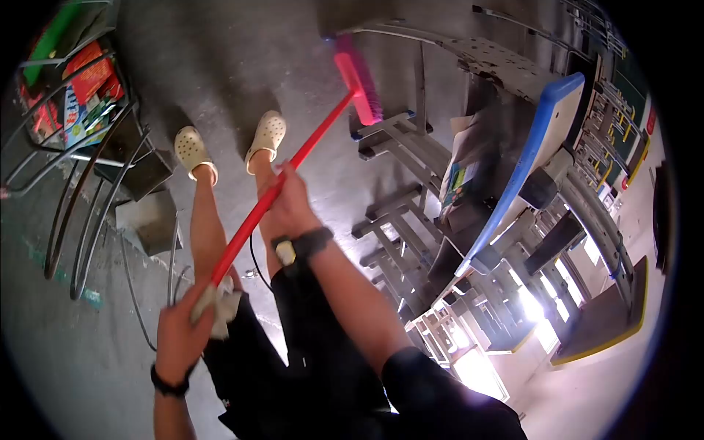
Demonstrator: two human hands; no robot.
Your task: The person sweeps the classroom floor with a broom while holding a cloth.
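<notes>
A broom with a red handle (pixel 253 220) runs diagonally across the middle, its pink and purple head (pixel 357 81) low over the grey floor beside the desk legs. My left hand (pixel 183 334) is wrapped round the lower end of the handle, with a pale crumpled piece (pixel 220 308) beside its fingers; what that is cannot be made out. Farther up, my right hand (pixel 292 202) grips the handle near its middle, with a watch on the wrist. Both hands are slightly blurred.
Cream clogs (pixel 269 132) are on my feet. Metal-legged desks, one with a blue-edged top (pixel 522 165), stand at the right. At the left are bent metal chair frames (pixel 92 213) and colourful packets (pixel 92 77). A yellow-edged top (pixel 609 315) is at the lower right.
</notes>
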